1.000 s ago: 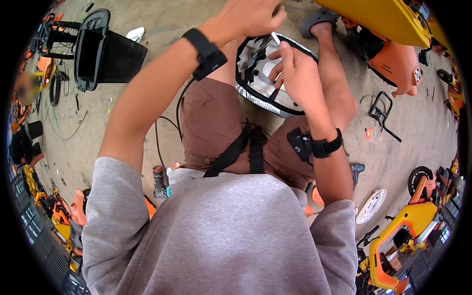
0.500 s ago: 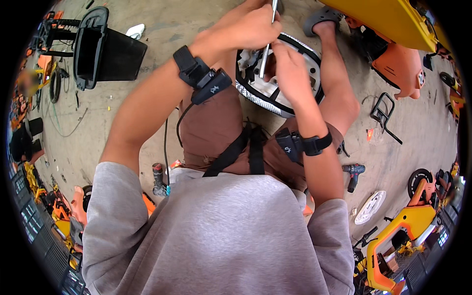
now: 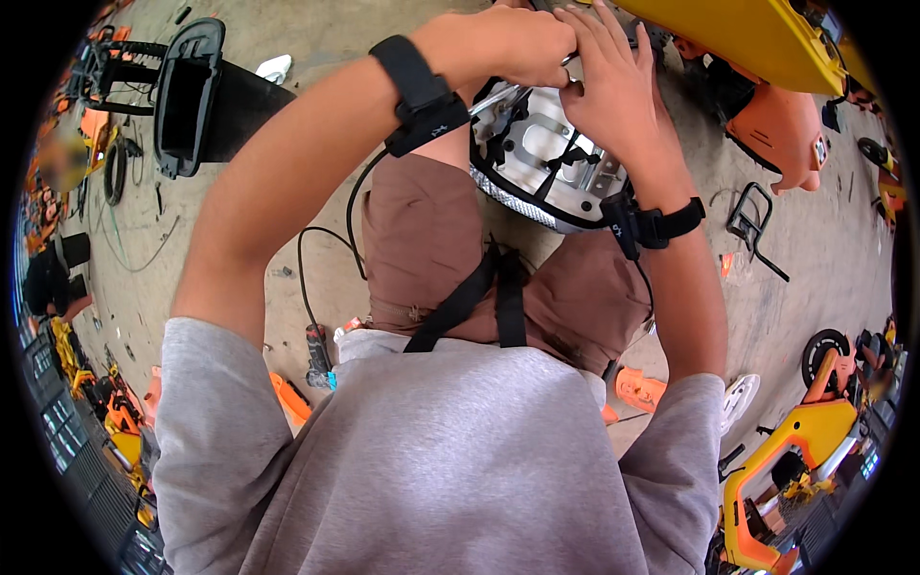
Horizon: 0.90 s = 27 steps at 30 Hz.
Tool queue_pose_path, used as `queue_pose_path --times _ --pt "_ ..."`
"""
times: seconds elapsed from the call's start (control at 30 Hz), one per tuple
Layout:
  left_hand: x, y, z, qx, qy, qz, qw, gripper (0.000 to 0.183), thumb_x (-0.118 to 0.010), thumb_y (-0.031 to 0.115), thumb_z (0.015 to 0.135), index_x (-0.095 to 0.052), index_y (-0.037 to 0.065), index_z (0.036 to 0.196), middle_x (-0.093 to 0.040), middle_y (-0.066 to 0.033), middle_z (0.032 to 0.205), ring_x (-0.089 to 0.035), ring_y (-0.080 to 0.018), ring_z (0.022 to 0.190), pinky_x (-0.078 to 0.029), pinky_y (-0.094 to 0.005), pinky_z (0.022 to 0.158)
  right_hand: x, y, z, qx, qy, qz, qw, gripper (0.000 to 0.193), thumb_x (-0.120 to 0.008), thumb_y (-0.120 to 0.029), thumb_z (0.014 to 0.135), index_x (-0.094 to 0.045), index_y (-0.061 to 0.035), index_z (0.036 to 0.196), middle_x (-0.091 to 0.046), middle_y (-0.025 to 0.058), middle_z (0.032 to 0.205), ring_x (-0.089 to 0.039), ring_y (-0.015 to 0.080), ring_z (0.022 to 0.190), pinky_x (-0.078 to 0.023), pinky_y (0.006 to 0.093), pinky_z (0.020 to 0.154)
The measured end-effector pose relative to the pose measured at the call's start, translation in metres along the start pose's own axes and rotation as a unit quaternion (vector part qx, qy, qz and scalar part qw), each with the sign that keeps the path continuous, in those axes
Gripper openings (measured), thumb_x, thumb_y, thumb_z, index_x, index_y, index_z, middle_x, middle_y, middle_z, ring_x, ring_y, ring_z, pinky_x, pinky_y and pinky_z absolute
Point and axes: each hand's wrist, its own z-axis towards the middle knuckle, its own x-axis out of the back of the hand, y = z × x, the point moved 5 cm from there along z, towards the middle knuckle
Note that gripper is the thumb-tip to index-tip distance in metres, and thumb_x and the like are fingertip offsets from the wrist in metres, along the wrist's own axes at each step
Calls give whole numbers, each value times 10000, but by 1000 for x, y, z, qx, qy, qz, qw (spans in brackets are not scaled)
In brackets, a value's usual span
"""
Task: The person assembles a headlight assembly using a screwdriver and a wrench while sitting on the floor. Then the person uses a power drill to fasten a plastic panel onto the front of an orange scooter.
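Note:
My left hand (image 3: 541,48) is closed in a fist at the top of the view, around a slim silver metal rod (image 3: 494,100) that slants out below it toward my left wrist. The rod's other end is mostly hidden by the fist. Right beside it is my right hand (image 3: 613,86), its fingers stretched out and its thumb close to the left knuckles. Below both hands, between my legs, rests a rounded part (image 3: 537,144) with a silver metal plate, black straps, a black rim and a silver patterned band. My right hand and wrist cover its right side.
A black open bin-like shell (image 3: 192,101) stands to the left. A yellow panel (image 3: 757,38) and an orange body part (image 3: 778,139) lie at upper right. A black tube frame (image 3: 749,218) is on the floor. Near my left hip lies a tool (image 3: 317,356) with a cable beside it.
The rod has swung from near upright to a leftward slant. My right hand has moved up and right, its fingers now stretched out. My left forearm has shifted right and up.

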Motion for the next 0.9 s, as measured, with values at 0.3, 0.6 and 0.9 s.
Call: queue_pose_path --times 0.3,0.6,0.9 --pt "13 3 -55 10 -9 -188 982 431 -748 342 839 -710 33 1137 -690 -223 1008 -669 -313 924 -531 -378 794 6 12 12 68 -110 -58 990 362 -723 -407 771 -760 -105 968 -735 119 994 -583 300 1236 -166 608 1188" --pt "22 -41 -31 1 1 -289 957 259 -684 258 940 -757 60 1089 -749 -151 940 -699 -209 812 -536 -350 784 -25 27 3 -129 -184 30 974 445 -668 -545 881 -779 -114 876 -660 82 607 -681 279 618 -532 393 634" --pt "21 -63 -43 173 -30 -412 894 375 -811 355 853 -790 5 988 -754 -69 884 -662 -113 828 -522 -279 769 -17 26 22 -66 -419 348 836 483 -684 -321 936 -610 -24 1309 -716 138 1072 -663 215 1001 -534 335 850"
